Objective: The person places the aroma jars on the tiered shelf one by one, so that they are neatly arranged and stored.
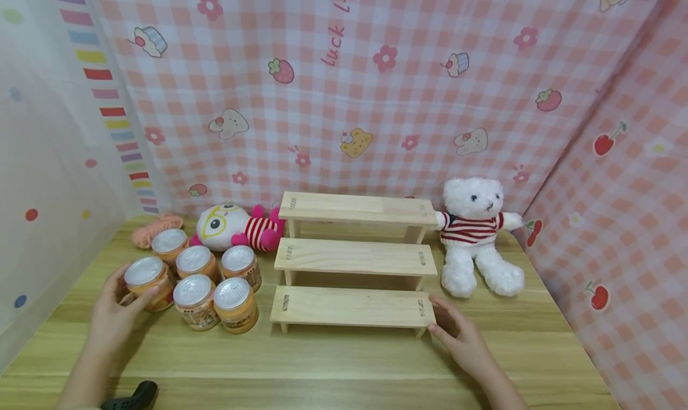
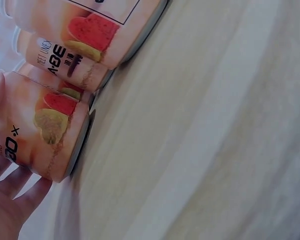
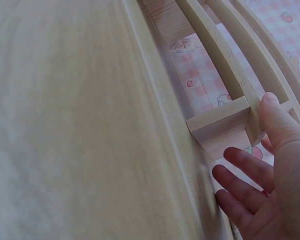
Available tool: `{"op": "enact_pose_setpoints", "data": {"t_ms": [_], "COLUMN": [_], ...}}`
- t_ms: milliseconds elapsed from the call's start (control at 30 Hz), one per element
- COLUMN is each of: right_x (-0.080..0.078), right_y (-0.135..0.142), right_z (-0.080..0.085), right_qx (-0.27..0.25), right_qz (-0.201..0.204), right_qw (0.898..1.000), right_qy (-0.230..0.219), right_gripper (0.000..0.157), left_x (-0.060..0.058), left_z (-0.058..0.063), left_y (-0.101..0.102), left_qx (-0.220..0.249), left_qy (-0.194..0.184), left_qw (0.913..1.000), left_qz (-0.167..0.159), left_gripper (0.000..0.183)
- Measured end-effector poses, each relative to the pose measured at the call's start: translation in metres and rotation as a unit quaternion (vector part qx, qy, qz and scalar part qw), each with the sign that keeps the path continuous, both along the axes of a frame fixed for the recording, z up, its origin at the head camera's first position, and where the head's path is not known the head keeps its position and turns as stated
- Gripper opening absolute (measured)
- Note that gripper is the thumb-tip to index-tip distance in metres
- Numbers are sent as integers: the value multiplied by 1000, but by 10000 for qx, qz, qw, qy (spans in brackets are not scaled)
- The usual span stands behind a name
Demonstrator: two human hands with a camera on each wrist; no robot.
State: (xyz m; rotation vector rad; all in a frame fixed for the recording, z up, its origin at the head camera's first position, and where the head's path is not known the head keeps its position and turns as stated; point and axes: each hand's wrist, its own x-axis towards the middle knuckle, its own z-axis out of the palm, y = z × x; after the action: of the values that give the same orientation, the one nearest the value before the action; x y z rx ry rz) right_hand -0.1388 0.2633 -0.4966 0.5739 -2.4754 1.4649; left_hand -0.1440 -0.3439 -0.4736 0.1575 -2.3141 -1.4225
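Observation:
My left hand grips an orange can with a pale, shiny lid, thumb on one side and fingers round the other. In the left wrist view the gripped can shows heart shapes and dark lettering, its base at the tabletop. Several similar cans stand grouped beside it. At the centre is a three-step wooden shelf. My right hand holds the right end of its lowest step; in the right wrist view the thumb lies on the board's edge and the index finger is mostly hidden behind it, while other fingers extend below.
A pink and white plush toy lies behind the cans, near a peach-coloured bundle. Right of the shelf sits a white teddy bear in a striped top. A black object is at the table's front left. Patterned curtains surround the table.

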Motion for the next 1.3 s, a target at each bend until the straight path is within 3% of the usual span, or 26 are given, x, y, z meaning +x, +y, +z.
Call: {"op": "enact_pose_setpoints", "data": {"t_ms": [200,433,567,933,1300], "right_x": [0,1,1,1,1], "right_y": [0,0,0,0,0], "right_z": [0,2,2,1,1], "right_qx": [85,66,-6,25,-4], "right_qz": [-70,-110,-37,-22,4], "right_qw": [9999,9997,9997,9996,9996], "right_qy": [-83,-219,-252,-275,-287], "right_gripper": [51,52,52,51,51], "left_x": [2,3,4,5,-1], "left_z": [6,23,33,71,109], "left_y": [-2,-2,-3,0,17], "left_qx": [-46,-287,-317,-336,-489], "left_qy": [108,-29,79,355,470], "left_qw": [9999,9996,9994,9988,9970], "left_qz": [-14,70,55,9,-363], "left_gripper": [68,71,70,67,65]}}
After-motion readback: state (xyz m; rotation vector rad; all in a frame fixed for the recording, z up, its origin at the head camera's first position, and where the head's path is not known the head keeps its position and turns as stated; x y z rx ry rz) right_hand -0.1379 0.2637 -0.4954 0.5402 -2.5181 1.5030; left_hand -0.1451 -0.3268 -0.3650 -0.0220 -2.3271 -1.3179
